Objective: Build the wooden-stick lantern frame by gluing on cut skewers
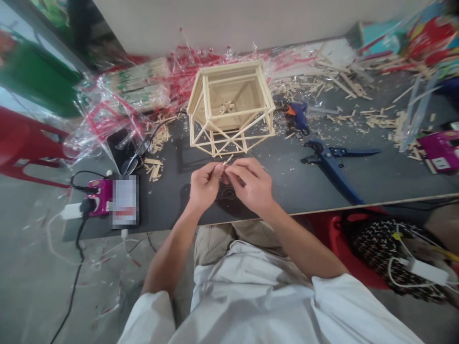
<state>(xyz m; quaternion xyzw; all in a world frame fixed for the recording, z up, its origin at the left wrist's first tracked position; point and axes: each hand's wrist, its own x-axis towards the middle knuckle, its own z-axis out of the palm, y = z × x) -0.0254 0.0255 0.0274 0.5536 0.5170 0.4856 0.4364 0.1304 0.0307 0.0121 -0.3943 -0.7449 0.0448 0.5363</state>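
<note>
My left hand [205, 187] is closed in a pinch on a short wooden stick [229, 159], whose pale end pokes up past the fingertips. Against it, my right hand [253, 185] has its thumb and fingers pinched together at the same stick; its lower part is hidden by the fingers. Just beyond both hands stands a basket-like frame [211, 116] of thin wooden sticks, with crossed struts on its near side and a few small pieces inside. Under the hands lies a dark object with round marks [226, 192], partly covered.
Blue cutting pliers [332, 167] and a blue glue gun [298, 117] lie to the right. Stick offcuts [380, 117] litter the dark table [283, 186]. Wrapped stick bundles [139, 86], a phone [124, 200] and a purple power strip [99, 197] are at left.
</note>
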